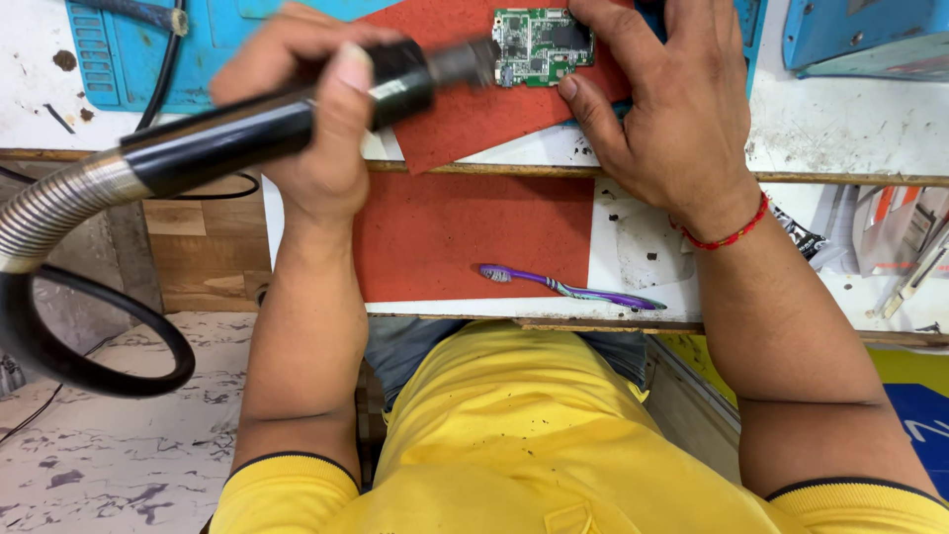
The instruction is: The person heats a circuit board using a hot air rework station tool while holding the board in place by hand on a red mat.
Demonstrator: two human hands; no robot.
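Observation:
My left hand (pixel 311 119) grips a black hot-air tool handle (pixel 257 129) with a metal nozzle (pixel 463 61) aimed at a small green circuit board (pixel 542 44). A ribbed metal hose runs from the handle off the left edge. My right hand (pixel 662 109) rests on the red mat (pixel 465 119) and steadies the board's right side with its fingers. A red thread band circles the right wrist.
A purple toothbrush (pixel 568 287) lies on a lower red mat (pixel 465 242) on a pulled-out shelf. A blue work mat (pixel 124 49) sits at the back left, blue trays at the back right. Tools and packets lie at the right edge. A black hose loops at the left.

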